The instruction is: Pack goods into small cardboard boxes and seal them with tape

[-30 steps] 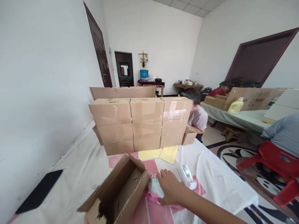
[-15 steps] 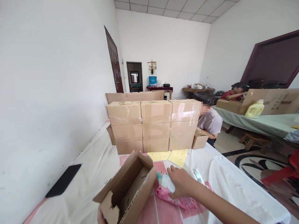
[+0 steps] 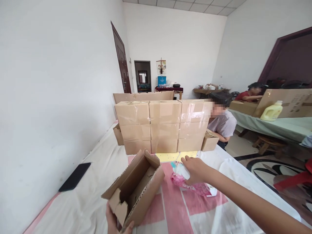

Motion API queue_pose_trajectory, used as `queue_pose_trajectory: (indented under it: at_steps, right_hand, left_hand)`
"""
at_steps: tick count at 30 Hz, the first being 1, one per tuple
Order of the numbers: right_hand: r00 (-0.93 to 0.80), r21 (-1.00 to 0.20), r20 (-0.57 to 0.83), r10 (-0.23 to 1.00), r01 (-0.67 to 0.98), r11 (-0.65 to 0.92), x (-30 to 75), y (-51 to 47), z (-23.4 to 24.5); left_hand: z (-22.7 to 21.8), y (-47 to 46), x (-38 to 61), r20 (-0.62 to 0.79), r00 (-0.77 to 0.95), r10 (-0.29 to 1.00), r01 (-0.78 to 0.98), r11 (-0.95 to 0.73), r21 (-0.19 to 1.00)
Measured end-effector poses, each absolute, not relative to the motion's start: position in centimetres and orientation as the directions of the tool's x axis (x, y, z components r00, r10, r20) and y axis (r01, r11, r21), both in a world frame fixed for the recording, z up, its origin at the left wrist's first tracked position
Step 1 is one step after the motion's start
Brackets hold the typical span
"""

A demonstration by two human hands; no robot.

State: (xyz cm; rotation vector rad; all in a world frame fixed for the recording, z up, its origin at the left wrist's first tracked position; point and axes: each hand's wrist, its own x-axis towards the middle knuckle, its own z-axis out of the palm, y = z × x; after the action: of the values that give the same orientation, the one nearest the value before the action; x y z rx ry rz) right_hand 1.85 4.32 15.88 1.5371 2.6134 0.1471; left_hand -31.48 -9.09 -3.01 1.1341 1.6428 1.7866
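Observation:
An open, empty-looking cardboard box (image 3: 153, 191) lies tilted on the table in front of me, its flaps raised and one torn flap at the near end. My left hand (image 3: 114, 221) grips that near end from below, thumb on the edge. To the right of the box, my right hand (image 3: 197, 169) is closed over a crumpled pink-and-white plastic package (image 3: 190, 188), fingers on its far side and thumb on the near side. Part of the package is hidden under the hand and forearm. Its exact contents cannot be made out.
Taped cardboard boxes (image 3: 163, 130) stand stacked across the table, with a smaller box (image 3: 210, 141) at their right. A black phone-like slab (image 3: 75, 177) lies at left. Beyond sits a person (image 3: 224, 122); a yellow jug (image 3: 271, 111) stands on another table.
My right hand and the pink package have shifted away from me and slightly right. More of my left hand shows at the box's near end. The view has tilted slightly.

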Motion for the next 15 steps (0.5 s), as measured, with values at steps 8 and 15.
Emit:
queue_pose_trajectory:
  at_steps: [8, 15]
  right_hand:
    - [-0.49, 0.13, -0.027, 0.872, 0.863, 0.489, 3.8, 4.5, 17.5]
    - [-0.496, 0.181, -0.027, 0.868, 0.852, 0.492, 4.5, 4.1, 18.7]
  left_hand:
    - [-2.6, -9.1, -31.4, 0.316, -0.561, 0.765, 0.2, -0.245, 0.949]
    - [-2.0, -9.4, -31.3, 0.309, -0.538, 0.784, 0.22, -0.223, 0.95]
